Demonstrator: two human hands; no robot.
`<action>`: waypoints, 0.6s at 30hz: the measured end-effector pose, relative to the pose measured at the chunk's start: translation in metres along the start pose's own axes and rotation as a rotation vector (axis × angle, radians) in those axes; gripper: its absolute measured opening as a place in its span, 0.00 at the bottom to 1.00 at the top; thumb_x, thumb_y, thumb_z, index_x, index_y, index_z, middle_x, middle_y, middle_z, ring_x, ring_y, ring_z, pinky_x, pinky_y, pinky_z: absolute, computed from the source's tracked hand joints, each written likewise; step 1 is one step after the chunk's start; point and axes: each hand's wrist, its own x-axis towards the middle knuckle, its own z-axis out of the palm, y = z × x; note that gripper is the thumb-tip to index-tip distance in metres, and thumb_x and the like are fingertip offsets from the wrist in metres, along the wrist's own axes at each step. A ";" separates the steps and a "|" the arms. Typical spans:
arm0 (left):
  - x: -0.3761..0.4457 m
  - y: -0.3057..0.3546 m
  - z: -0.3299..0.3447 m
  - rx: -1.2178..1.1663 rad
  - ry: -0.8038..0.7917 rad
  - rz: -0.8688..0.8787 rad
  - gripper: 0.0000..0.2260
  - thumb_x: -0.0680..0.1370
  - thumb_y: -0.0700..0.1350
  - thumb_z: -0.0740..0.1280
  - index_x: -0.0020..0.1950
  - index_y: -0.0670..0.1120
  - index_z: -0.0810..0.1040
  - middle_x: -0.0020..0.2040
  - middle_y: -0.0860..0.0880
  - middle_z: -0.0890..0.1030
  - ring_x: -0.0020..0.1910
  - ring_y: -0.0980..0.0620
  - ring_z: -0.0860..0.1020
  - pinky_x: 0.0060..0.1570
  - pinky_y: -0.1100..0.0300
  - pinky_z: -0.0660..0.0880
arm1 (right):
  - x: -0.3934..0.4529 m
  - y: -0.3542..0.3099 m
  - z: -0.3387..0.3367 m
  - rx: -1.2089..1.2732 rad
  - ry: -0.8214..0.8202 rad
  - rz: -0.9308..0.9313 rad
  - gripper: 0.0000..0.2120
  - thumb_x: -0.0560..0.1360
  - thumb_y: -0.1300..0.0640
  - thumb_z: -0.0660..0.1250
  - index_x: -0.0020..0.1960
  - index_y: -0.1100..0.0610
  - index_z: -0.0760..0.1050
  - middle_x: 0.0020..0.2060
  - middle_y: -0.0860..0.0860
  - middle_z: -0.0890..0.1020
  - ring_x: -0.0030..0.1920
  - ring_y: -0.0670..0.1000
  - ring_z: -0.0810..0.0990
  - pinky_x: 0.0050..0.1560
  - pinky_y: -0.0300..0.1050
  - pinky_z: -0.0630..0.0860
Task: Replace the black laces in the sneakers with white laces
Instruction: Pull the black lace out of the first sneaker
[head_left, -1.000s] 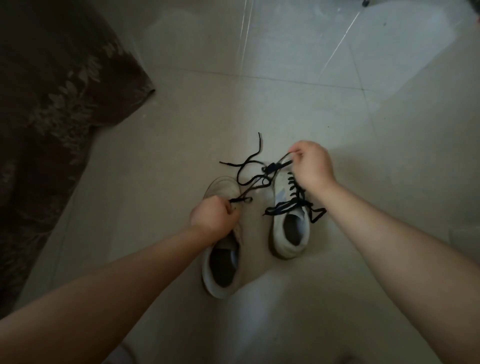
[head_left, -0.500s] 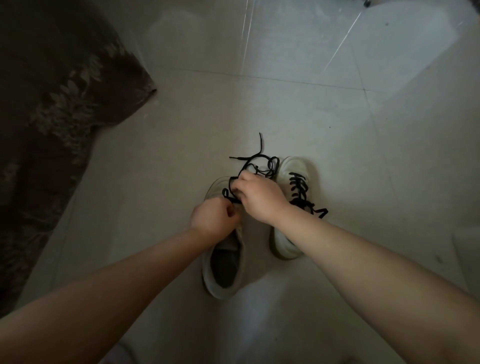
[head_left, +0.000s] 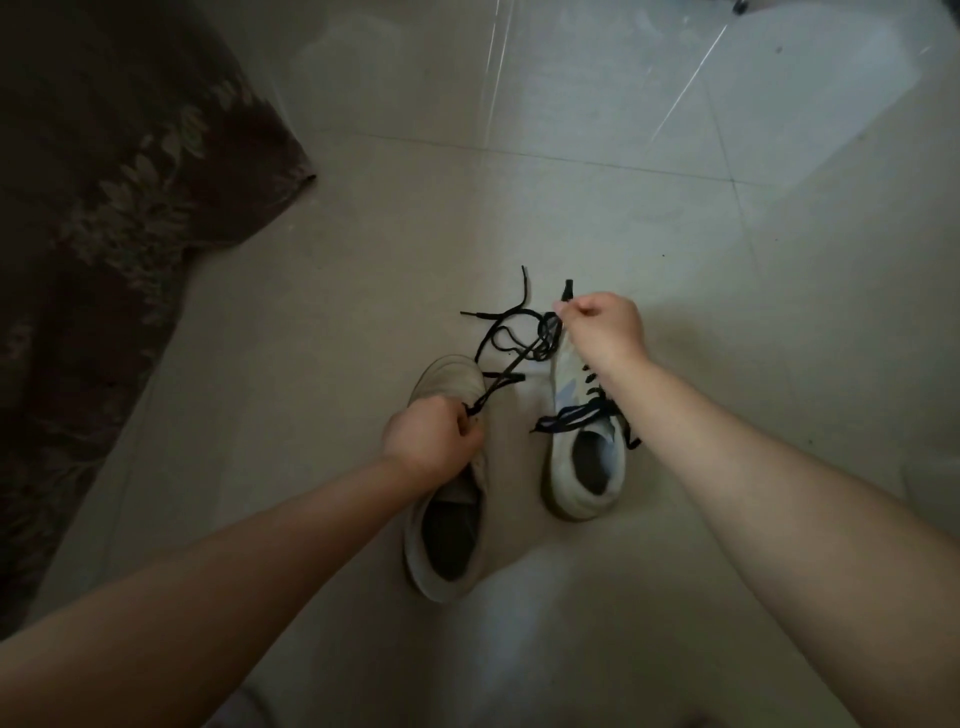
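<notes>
Between both hands (head_left: 431, 441), black lace (head_left: 506, 371) taut, diagonal

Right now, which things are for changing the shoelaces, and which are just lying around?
For the job:
- left sneaker
- right sneaker, laces not yet out
- black lace, pulled between the left hand and right hand

Just lying about:
- brown patterned rug
- tiled floor

No white laces in view.

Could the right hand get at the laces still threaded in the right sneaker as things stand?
Probably yes, once it lets go: the right hand pinches the loose black lace, but the laced right sneaker lies directly under its forearm with nothing covering it.
</notes>
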 end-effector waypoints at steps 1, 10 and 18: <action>0.000 0.000 0.000 -0.001 -0.004 0.005 0.16 0.76 0.50 0.63 0.30 0.47 0.68 0.33 0.47 0.75 0.40 0.44 0.78 0.33 0.60 0.65 | -0.003 0.002 0.000 -0.013 -0.046 0.013 0.09 0.75 0.51 0.68 0.46 0.57 0.80 0.42 0.51 0.82 0.43 0.50 0.79 0.49 0.43 0.74; -0.001 -0.002 0.003 -0.004 0.036 0.046 0.15 0.75 0.50 0.64 0.29 0.47 0.70 0.31 0.49 0.74 0.39 0.44 0.78 0.32 0.59 0.63 | -0.043 0.004 0.040 -0.442 -0.503 -0.107 0.12 0.75 0.52 0.68 0.46 0.61 0.83 0.45 0.55 0.84 0.47 0.53 0.81 0.51 0.46 0.77; 0.000 -0.006 0.005 -0.003 0.040 0.031 0.19 0.74 0.51 0.65 0.27 0.47 0.65 0.28 0.50 0.70 0.37 0.45 0.76 0.32 0.60 0.61 | -0.020 -0.006 0.018 -0.238 -0.045 -0.010 0.11 0.79 0.58 0.59 0.39 0.60 0.74 0.34 0.54 0.74 0.37 0.54 0.73 0.34 0.41 0.62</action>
